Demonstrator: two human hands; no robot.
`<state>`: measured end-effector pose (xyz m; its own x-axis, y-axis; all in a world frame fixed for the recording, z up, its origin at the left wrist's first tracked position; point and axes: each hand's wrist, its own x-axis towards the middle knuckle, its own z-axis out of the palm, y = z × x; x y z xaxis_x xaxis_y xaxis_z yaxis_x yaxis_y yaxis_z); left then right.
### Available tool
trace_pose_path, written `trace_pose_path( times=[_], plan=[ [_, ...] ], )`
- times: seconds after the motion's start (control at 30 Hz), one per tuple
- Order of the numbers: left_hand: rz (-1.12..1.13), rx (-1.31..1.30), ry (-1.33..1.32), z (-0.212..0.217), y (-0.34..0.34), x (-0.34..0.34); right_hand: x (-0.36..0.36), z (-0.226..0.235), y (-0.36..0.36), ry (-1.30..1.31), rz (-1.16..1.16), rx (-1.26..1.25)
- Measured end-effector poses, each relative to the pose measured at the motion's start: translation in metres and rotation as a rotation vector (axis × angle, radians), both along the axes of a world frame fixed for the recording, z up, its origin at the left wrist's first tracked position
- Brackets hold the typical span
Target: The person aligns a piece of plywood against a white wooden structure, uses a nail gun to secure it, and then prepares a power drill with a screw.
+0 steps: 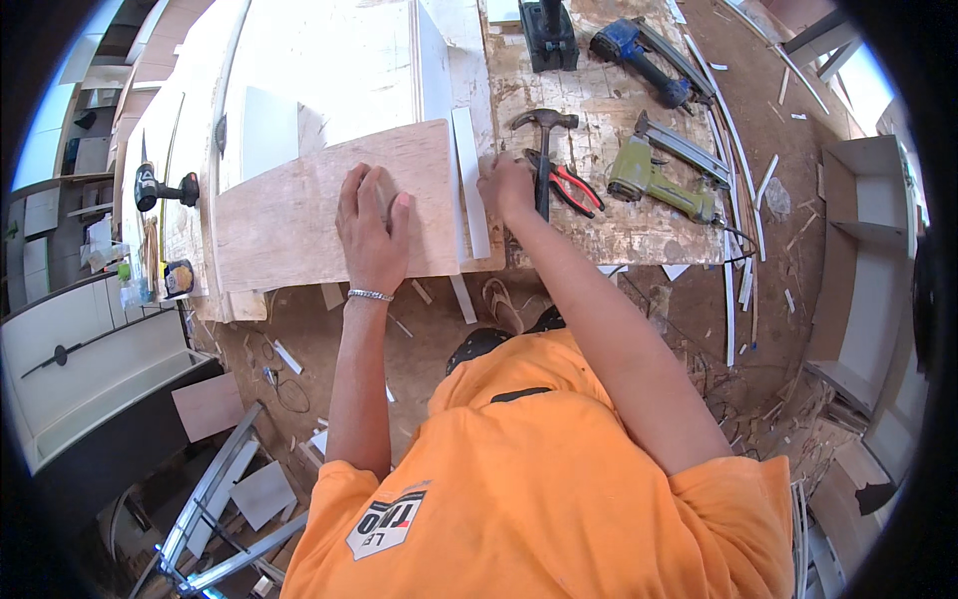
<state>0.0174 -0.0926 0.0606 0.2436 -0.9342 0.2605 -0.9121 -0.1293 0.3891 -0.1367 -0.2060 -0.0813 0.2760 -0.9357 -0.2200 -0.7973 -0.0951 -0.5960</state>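
Observation:
A curved-edged plywood panel (pixel 289 210) lies at the near edge of the workbench, against white boards. My left hand (pixel 371 215) rests on it with the fingers laid out over its surface. To its right is my right hand (pixel 507 188), fingers curled in together beside a narrow white strip (pixel 469 180); whatever they pinch is hidden. Just right of those fingers lies a claw hammer (pixel 544 122), its handle pointing toward me. Pliers with red and black handles (pixel 574 190) lie partly under the hammer.
A green nail gun (pixel 659 180) and a blue nail gun (pixel 644 60) lie on the bench's right side. A cordless drill (pixel 165 190) and a tape measure (pixel 179 278) are at its left. Offcuts litter the floor; a cabinet carcass (pixel 868 270) stands right.

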Motion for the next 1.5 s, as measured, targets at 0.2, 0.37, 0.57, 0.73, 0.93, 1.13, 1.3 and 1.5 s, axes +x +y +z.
trace_pose_path(
  times=[0.2, 0.37, 0.57, 0.73, 0.93, 1.13, 1.3, 1.5],
  plan=[
    [0.021, -0.029, -0.004, -0.005, 0.004, 0.004, 0.029, 0.0, 0.04, -0.154, -0.237, -0.012],
    [0.011, -0.065, -0.007, -0.005, 0.003, 0.004, 0.012, -0.002, 0.028, -0.522, -0.329, 0.44],
    [0.0, -0.061, -0.005, -0.005, 0.005, 0.008, -0.015, 0.058, 0.041, -1.173, -0.242, 0.803],
    [-0.004, -0.055, -0.03, -0.004, 0.003, 0.002, -0.023, 0.079, 0.051, -1.332, -0.208, 0.935],
    [-0.039, -0.028, -0.126, -0.008, 0.005, 0.002, -0.018, 0.09, 0.05, -1.236, -0.195, 0.826],
    [-0.216, 0.004, -0.189, 0.002, 0.007, -0.002, -0.018, 0.097, 0.047, -1.137, -0.132, 0.775],
    [-0.309, 0.039, -0.201, 0.012, 0.011, -0.007, -0.025, 0.105, 0.046, -1.109, -0.094, 0.831],
    [-0.306, 0.105, -0.167, 0.011, 0.009, -0.006, -0.026, 0.104, 0.038, -1.121, -0.098, 0.856]
  ],
)
